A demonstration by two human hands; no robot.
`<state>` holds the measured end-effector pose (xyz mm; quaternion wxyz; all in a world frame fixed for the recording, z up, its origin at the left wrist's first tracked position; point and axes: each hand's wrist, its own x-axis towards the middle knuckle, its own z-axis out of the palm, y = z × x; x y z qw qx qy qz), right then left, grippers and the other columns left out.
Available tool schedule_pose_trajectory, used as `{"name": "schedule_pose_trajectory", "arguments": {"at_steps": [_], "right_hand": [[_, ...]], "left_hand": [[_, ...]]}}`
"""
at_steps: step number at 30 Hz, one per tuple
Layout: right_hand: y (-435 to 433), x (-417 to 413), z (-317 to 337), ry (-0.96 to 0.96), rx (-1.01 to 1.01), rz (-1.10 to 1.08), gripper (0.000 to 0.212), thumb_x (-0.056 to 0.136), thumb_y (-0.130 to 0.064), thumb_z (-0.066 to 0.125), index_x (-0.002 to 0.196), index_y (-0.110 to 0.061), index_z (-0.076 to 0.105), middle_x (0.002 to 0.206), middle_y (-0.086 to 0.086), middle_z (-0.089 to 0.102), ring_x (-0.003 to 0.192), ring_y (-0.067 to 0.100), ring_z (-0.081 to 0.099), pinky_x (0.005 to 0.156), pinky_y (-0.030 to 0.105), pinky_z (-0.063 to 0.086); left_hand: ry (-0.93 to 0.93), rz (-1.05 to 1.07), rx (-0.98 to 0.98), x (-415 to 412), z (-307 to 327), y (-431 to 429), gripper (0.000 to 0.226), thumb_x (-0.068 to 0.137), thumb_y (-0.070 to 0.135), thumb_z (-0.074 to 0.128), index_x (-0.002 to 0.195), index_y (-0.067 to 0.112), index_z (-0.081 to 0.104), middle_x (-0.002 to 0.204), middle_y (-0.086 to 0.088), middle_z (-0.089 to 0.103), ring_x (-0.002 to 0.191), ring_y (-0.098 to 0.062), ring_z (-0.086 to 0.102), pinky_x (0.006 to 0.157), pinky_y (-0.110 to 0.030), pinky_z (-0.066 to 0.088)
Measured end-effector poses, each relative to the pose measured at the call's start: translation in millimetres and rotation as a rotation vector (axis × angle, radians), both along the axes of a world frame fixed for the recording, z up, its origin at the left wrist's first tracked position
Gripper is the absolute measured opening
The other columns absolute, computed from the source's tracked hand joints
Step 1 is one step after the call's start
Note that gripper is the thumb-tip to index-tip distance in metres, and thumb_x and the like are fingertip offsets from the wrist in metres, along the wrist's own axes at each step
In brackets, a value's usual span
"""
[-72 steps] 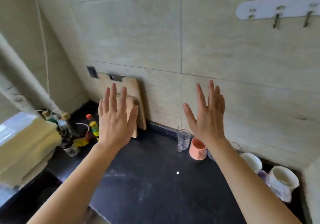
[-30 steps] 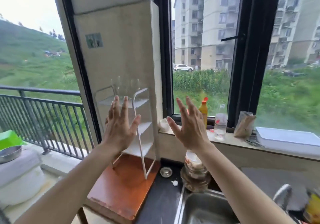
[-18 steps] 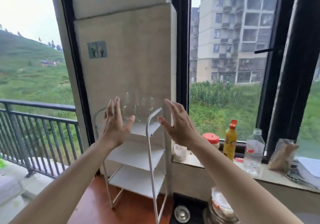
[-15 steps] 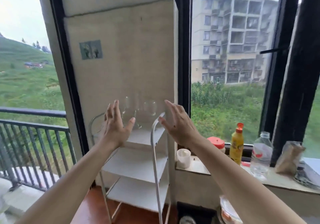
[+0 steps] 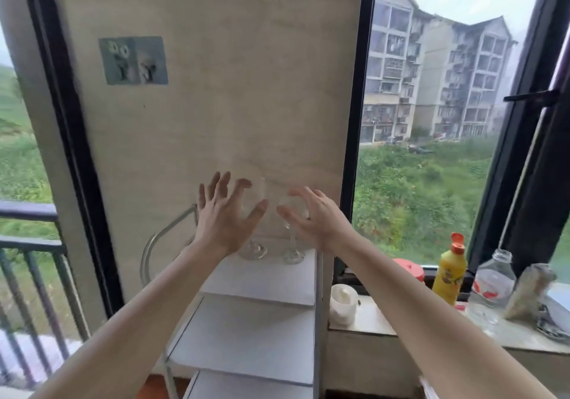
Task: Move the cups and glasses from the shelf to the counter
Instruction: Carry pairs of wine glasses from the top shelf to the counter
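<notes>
Two clear stemmed wine glasses stand on the top tier of a white metal shelf (image 5: pixel 262 281) against a beige wall panel. My left hand (image 5: pixel 226 216) is spread around the bowl of the left glass (image 5: pixel 253 250), fingers apart, just short of closing. My right hand (image 5: pixel 311 216) curves around the bowl of the right glass (image 5: pixel 293 255), fingers also apart. Whether either palm touches the glass is unclear. The two lower tiers hold nothing.
A windowsill to the right carries a white cup (image 5: pixel 342 304), a red-lidded jar (image 5: pixel 408 270), a yellow bottle (image 5: pixel 450 272), a clear bottle (image 5: pixel 493 284) and a bag (image 5: pixel 529 290). Dark window frames flank the panel. A balcony railing (image 5: pixel 27 244) is at the left.
The view swung from the dark counter to the shelf and drew closer. Both hands moved forward and inward, from open in the air to cupped around the two wine glasses.
</notes>
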<state>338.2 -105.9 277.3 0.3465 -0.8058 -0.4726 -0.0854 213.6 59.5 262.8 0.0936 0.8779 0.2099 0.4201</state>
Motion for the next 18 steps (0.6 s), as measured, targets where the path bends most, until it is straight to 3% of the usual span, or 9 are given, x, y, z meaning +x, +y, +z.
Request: {"name": "schedule_pose_trajectory", "arguments": {"at_steps": [3, 6, 7, 9, 11, 15, 18], "right_hand": [[4, 0, -4, -0.019, 0.003, -0.015, 0.041, 0.091, -0.06, 0.056, 0.119, -0.029, 0.058, 0.125, -0.003, 0.056, 0.098, 0.017, 0.057, 0.083, 0.034, 0.044], [4, 0, -6, 0.011, 0.05, -0.017, 0.032, 0.091, -0.053, 0.061, 0.104, -0.025, 0.057, 0.116, -0.001, 0.053, 0.093, 0.018, 0.058, 0.078, 0.033, 0.043], [3, -1, -6, 0.029, 0.069, -0.008, 0.031, 0.09, -0.053, 0.062, 0.102, -0.024, 0.056, 0.115, -0.001, 0.052, 0.094, 0.019, 0.06, 0.08, 0.034, 0.046], [0, -3, -4, 0.044, 0.094, 0.014, 0.032, 0.089, -0.052, 0.065, 0.099, -0.024, 0.054, 0.112, -0.001, 0.051, 0.095, 0.019, 0.061, 0.083, 0.036, 0.05], [-3, -6, -2, 0.033, 0.12, 0.028, 0.031, 0.088, -0.052, 0.065, 0.097, -0.024, 0.053, 0.11, -0.001, 0.051, 0.091, 0.017, 0.06, 0.082, 0.034, 0.049], [-9, -16, 6, 0.041, 0.221, 0.05, 0.027, 0.088, -0.049, 0.068, 0.093, -0.027, 0.052, 0.105, -0.006, 0.05, 0.081, 0.001, 0.054, 0.069, 0.012, 0.037], [-13, -27, 10, 0.067, 0.288, 0.047, 0.028, 0.088, -0.047, 0.069, 0.092, -0.025, 0.052, 0.103, -0.006, 0.051, 0.081, -0.002, 0.052, 0.068, 0.01, 0.034]], "left_hand": [[-0.08, -0.02, 0.038, 2, 0, -1, 0.036, 0.089, 0.057, 0.055, 0.104, 0.024, 0.049, 0.122, -0.002, 0.058, 0.139, -0.029, 0.034, 0.12, -0.049, 0.004], [-0.157, -0.036, 0.067, 4, 1, -7, 0.035, 0.087, 0.051, 0.063, 0.091, 0.021, 0.045, 0.097, 0.001, 0.057, 0.108, -0.023, 0.052, 0.116, -0.05, 0.019], [-0.189, -0.049, 0.061, 4, 0, -9, 0.035, 0.086, 0.048, 0.066, 0.089, 0.021, 0.043, 0.095, 0.002, 0.054, 0.097, -0.019, 0.049, 0.11, -0.049, 0.029], [-0.241, -0.086, 0.012, 2, 1, -14, 0.036, 0.085, 0.047, 0.068, 0.087, 0.024, 0.04, 0.097, 0.005, 0.049, 0.08, -0.015, 0.044, 0.079, -0.042, 0.042], [-0.275, -0.115, -0.022, -3, 3, -18, 0.037, 0.084, 0.048, 0.068, 0.087, 0.026, 0.038, 0.101, 0.008, 0.046, 0.069, -0.015, 0.047, 0.063, -0.033, 0.035], [-0.348, -0.13, -0.028, -20, 16, -27, 0.037, 0.082, 0.047, 0.069, 0.087, 0.027, 0.039, 0.1, 0.009, 0.045, 0.069, -0.006, 0.052, 0.058, -0.022, 0.036], [-0.411, -0.147, -0.045, -38, 20, -34, 0.035, 0.082, 0.047, 0.067, 0.088, 0.023, 0.043, 0.098, 0.004, 0.047, 0.081, 0.002, 0.051, 0.061, -0.007, 0.036]]}}
